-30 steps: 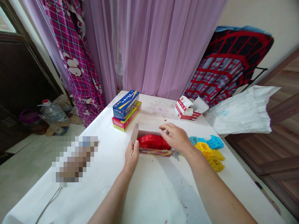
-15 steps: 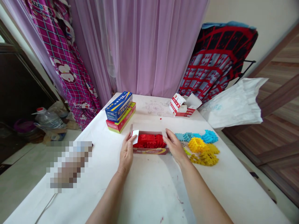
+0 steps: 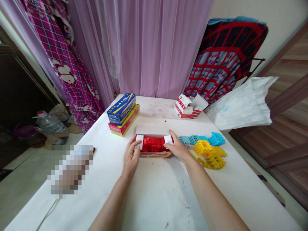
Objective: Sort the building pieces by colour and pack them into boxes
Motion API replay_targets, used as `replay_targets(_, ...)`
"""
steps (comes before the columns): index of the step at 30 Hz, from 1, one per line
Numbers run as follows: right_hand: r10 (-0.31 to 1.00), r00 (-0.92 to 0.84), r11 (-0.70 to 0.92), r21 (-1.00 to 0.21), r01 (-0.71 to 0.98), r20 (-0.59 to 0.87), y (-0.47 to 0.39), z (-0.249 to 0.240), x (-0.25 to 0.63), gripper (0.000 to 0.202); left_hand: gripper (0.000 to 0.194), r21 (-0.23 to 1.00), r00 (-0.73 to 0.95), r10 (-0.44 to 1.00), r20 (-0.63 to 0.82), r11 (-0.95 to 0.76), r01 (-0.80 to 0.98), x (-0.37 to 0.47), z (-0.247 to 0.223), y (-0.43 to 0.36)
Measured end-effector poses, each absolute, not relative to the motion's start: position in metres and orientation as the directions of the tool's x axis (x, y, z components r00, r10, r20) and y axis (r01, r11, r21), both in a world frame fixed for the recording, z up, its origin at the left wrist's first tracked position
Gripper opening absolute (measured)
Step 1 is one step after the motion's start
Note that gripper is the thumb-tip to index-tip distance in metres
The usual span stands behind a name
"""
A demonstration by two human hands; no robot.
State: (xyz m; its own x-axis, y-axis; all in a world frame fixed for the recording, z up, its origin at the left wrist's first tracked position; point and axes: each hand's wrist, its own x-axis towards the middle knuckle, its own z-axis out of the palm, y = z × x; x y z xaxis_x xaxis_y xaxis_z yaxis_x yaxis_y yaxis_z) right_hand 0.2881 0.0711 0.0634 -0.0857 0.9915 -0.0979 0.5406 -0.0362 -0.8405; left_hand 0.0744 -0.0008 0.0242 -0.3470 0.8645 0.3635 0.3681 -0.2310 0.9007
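Note:
A small cardboard box stands open on the table in front of me, filled with red plastic pieces. At its left end my left hand grips the side, fingers over a white end flap that is folded inward. My right hand holds the opposite end, its fingertips on the right end flap, also folded in over the red pieces. The long lid stands up at the back of the box. Just right of my right hand lie blue interlocking pieces and yellow ones.
A blue box rests on a red and green box at the back left. Toward the back right stands an open red-and-white carton. A white bag is by the right edge. A pixelated object with a cord lies left.
My right hand has pushed the right end flap inward and down over the red pieces. On the left end, the flap now lies flatter under my left fingers.

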Motion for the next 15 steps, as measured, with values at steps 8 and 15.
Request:
replay_targets(8,0.828,-0.267,0.528,-0.526,0.667,0.492,0.069,0.089,0.277,0.038,0.048,0.911,-0.360,0.866,0.348,-0.221,0.349,0.073,0.023,-0.001)
replay_targets(15,0.686,-0.707,0.725,-0.230,0.649,0.170,0.075,0.121,0.240,0.036,0.050,0.911,-0.357,0.863,0.357,-0.239,0.335,0.073,0.026,0.000)
